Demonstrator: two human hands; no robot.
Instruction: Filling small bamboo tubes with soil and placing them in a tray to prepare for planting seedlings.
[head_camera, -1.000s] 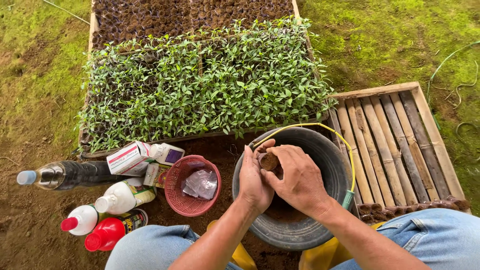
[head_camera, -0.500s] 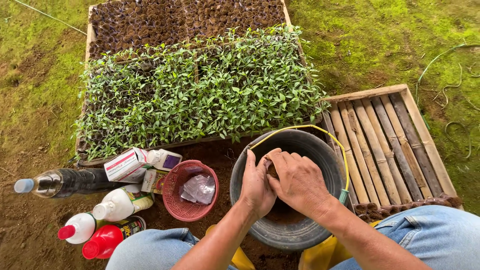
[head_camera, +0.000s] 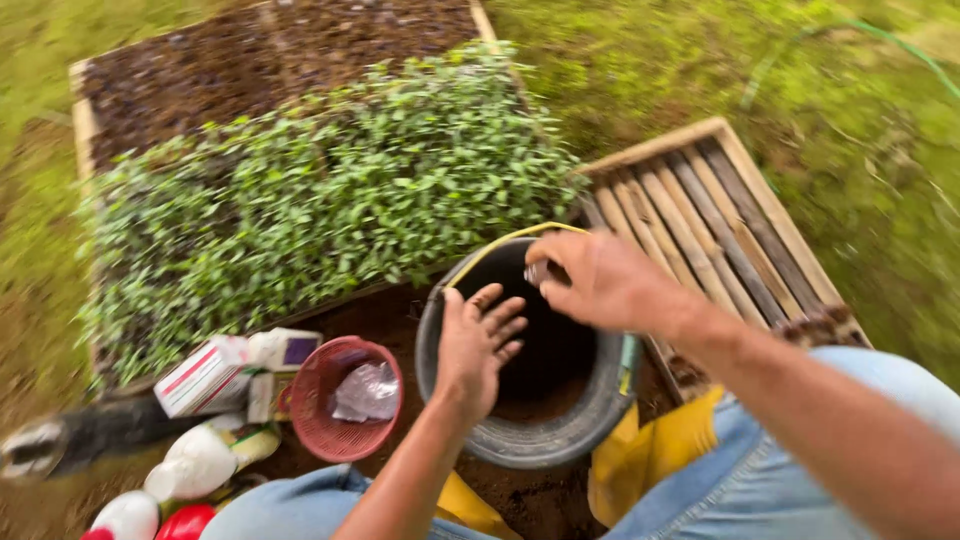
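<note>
grassy ground, left hand (head_camera: 478, 345) spread open over black bucket (head_camera: 530, 430), right hand (head_camera: 600, 282) pinching a small blurred lump (head_camera: 538, 272)

A person's left hand (head_camera: 478, 345) and right hand (head_camera: 598, 280) hover over a rubber bucket (head_camera: 540, 430) set on soil between the knees. Behind the bucket lies a seedling tray (head_camera: 300, 200); to its right, a slatted bamboo crate (head_camera: 700, 220). Left of the bucket stands a small basket (head_camera: 345, 400) with a plastic bag (head_camera: 365, 390) in it, and farther left lie cartons (head_camera: 230, 370) and bottles (head_camera: 195, 460).
</note>
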